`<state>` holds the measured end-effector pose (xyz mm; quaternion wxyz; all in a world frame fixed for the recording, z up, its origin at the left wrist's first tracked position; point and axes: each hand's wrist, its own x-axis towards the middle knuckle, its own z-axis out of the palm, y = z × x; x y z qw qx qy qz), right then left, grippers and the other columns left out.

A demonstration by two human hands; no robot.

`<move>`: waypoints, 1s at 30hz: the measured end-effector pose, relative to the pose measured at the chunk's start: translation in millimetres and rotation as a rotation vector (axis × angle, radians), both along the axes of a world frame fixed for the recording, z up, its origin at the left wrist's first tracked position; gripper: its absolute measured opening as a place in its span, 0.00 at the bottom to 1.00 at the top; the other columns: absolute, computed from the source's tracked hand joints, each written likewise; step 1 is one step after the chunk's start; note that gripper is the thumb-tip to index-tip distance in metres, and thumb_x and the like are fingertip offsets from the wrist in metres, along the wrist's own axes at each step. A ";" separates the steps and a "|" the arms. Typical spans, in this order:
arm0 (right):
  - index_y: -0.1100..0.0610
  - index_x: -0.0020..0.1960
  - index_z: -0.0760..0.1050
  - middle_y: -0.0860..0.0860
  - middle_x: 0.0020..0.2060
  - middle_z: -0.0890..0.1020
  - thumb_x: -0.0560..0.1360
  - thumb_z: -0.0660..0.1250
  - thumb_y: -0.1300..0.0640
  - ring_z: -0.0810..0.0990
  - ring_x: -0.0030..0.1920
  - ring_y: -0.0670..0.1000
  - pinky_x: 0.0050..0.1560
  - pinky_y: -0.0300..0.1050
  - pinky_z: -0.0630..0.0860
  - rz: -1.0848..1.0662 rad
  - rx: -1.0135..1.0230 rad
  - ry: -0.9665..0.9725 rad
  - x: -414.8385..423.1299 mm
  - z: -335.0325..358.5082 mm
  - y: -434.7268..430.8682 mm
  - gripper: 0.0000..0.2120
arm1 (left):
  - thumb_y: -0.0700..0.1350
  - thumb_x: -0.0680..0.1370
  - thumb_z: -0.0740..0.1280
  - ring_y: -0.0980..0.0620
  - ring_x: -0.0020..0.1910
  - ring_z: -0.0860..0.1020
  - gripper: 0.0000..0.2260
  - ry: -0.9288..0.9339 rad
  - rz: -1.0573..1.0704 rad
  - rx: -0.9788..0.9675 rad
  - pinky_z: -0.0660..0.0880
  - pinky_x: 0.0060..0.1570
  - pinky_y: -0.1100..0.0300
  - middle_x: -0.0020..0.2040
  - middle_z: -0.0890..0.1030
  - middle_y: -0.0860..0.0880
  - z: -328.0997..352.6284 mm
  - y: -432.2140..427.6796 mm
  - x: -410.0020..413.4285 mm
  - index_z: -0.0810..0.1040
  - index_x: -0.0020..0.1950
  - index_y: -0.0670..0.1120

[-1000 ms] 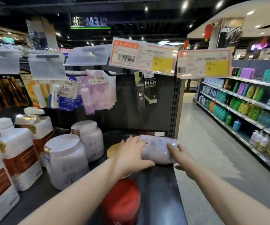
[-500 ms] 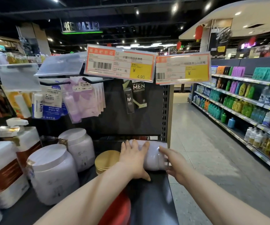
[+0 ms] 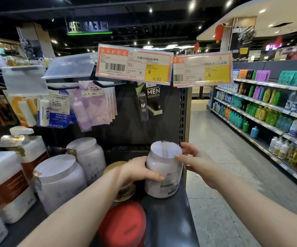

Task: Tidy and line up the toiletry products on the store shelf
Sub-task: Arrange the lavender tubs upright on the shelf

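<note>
A pale lilac jar (image 3: 163, 175) with a white lid stands upright at the right end of the black shelf (image 3: 171, 220). My left hand (image 3: 140, 171) grips its left side, fingers curled round the body. My right hand (image 3: 196, 161) holds its right side near the lid, thumb on the lid's rim. Two matching lilac jars (image 3: 58, 180) (image 3: 89, 155) stand to the left. A gold-lidded jar (image 3: 115, 168) is half hidden behind my left wrist. A red-lidded jar (image 3: 124, 223) sits at the front.
Large white pump bottles (image 3: 10, 179) with brown labels fill the shelf's left end. Hanging lip-balm packs (image 3: 58, 107) and price tags (image 3: 135, 65) hang above the jars. The shelf's right edge drops to the aisle floor (image 3: 224, 175). Stocked shelves (image 3: 269, 111) line the far right.
The lilac jar lay on its side between both hands; now it stands upright at the shelf's right end, with both hands still on it.
</note>
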<state>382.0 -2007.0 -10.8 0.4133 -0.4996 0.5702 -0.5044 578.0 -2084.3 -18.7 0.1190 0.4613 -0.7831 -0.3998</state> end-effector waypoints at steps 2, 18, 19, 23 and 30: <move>0.53 0.73 0.60 0.47 0.58 0.75 0.70 0.73 0.55 0.74 0.58 0.46 0.52 0.40 0.72 0.062 0.024 -0.002 -3.8 -12.3 -2.0 0.36 | 0.58 0.52 0.79 0.52 0.59 0.77 0.35 -0.046 -0.047 0.032 0.69 0.66 0.51 0.57 0.82 0.53 4.1 -0.9 3.8 0.79 0.58 0.53; 0.46 0.74 0.57 0.50 0.57 0.76 0.68 0.75 0.56 0.78 0.53 0.48 0.50 0.41 0.78 0.043 0.039 0.216 -7.1 -37.6 -8.1 0.41 | 0.47 0.60 0.65 0.53 0.51 0.78 0.30 0.163 0.220 -0.111 0.77 0.52 0.57 0.52 0.79 0.53 8.2 38.3 3.9 0.71 0.64 0.50; 0.48 0.73 0.60 0.50 0.53 0.78 0.70 0.73 0.59 0.78 0.48 0.46 0.41 0.36 0.77 0.022 0.022 0.165 -6.6 -35.8 -5.6 0.37 | 0.46 0.59 0.63 0.54 0.46 0.79 0.29 0.194 0.238 -0.106 0.77 0.49 0.58 0.48 0.81 0.51 6.0 40.8 6.8 0.73 0.61 0.48; 0.51 0.73 0.59 0.48 0.61 0.75 0.69 0.71 0.59 0.77 0.54 0.44 0.50 0.40 0.77 0.013 -0.077 0.127 21.5 -29.9 7.6 0.36 | 0.36 0.68 0.60 0.52 0.46 0.78 0.22 0.134 0.385 -0.312 0.73 0.46 0.65 0.50 0.80 0.48 14.0 41.7 17.8 0.71 0.61 0.48; 0.47 0.75 0.40 0.47 0.73 0.58 0.59 0.80 0.50 0.59 0.72 0.46 0.69 0.40 0.59 -0.046 -0.177 0.294 59.6 -40.6 1.0 0.60 | 0.31 0.70 0.59 0.49 0.72 0.63 0.35 0.066 0.152 -0.236 0.64 0.71 0.52 0.74 0.63 0.49 24.7 19.9 1.5 0.59 0.74 0.54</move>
